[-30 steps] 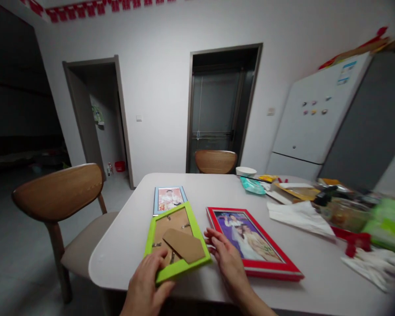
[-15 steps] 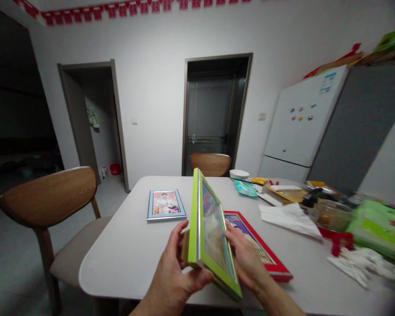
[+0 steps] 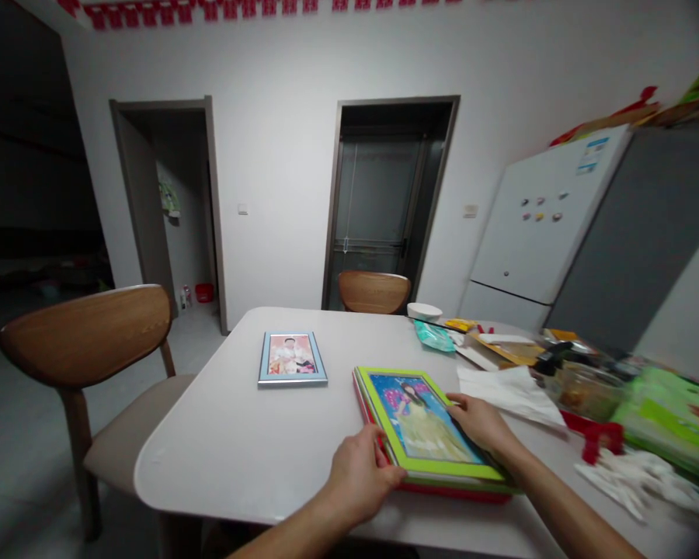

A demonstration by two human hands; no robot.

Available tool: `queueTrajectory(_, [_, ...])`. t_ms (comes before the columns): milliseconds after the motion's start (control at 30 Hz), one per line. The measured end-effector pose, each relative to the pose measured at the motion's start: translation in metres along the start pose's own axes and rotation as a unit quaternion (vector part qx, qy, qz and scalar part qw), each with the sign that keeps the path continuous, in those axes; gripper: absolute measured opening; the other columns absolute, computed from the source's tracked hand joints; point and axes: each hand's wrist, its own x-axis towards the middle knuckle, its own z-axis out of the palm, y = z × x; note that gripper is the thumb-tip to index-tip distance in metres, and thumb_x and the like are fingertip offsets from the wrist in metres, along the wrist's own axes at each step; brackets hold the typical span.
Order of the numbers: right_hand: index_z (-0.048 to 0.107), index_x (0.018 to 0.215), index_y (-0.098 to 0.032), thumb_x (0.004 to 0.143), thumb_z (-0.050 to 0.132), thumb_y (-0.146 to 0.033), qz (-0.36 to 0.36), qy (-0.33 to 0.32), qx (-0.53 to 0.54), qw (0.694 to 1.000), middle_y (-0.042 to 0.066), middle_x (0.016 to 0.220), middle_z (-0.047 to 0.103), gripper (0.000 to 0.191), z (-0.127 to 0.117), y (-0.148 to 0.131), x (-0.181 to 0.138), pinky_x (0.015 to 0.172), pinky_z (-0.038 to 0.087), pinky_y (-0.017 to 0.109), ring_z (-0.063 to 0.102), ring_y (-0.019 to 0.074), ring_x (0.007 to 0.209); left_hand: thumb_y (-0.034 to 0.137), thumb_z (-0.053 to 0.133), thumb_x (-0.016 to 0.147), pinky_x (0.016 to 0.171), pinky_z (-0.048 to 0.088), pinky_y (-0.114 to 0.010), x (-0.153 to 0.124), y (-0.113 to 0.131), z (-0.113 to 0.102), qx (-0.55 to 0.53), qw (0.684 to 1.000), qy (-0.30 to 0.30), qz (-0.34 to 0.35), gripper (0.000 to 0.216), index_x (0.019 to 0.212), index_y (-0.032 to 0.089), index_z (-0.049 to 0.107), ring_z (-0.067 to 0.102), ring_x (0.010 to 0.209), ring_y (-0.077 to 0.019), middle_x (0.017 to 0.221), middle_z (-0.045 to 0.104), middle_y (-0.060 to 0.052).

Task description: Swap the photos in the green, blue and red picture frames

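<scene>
left hand (image 3: 361, 475) + right hand (image 3: 485, 428) | grip: clamped on green frame (image 3: 425, 423) (atop red frame (image 3: 460, 494))

No readable words or numbers, a blue-and-white label (image 3: 592, 155) on the white fridge door (image 3: 518, 248), its print too small to make out, red cutouts (image 3: 231, 8) along the wall top, blurred, a green package (image 3: 655, 404), its surface print illegible
</scene>
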Motion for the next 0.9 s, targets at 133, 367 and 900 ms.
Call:
queueTrajectory(133, [0.062,0.097,-0.012,0.066,0.045,-0.025,-0.018,0.002,-0.053,0.998,0.013,0.099,0.063,0.038,0.005,-0.004,0.001,0.078,0.040,0.031,0.058,0.0250,0.089,0.032,0.055,0.069,0.057,0.042,-0.021,0.005,-0.014,-0.025,0.059,0.998,0.015,0.009,0.032,0.098,0.021,0.051,0.057,0.064,-0.0136,0.071,0.062,0.004])
queueTrajectory(367, [0.055,0.105,-0.005,0.070,0.043,-0.030,-0.091,0.047,-0.108,0.989,0.020,0.106,0.057,0.044,0.019,-0.033,-0.006,0.083,0.039,0.036,0.053,0.0283,0.097,0.027,0.055,0.069,0.096,0.022,-0.038,0.049,-0.068,-0.090,0.222,0.969,0.098,-0.040,0.054,0.117,0.010,0.037,0.031,0.117,-0.0267,0.126,0.039,-0.015])
queueTrajectory(900, [0.057,0.102,-0.022,0.074,0.047,-0.034,-0.417,0.201,-0.177,0.869,0.009,0.104,0.059,0.032,0.069,-0.075,-0.097,0.089,0.025,0.047,0.047,0.0265,0.101,0.039,0.066,0.059,0.094,0.024,-0.039,-0.063,-0.059,-0.090,0.319,0.944,0.077,0.021,0.055,0.106,0.017,0.048,0.036,0.107,-0.0282,0.113,0.046,-0.009])
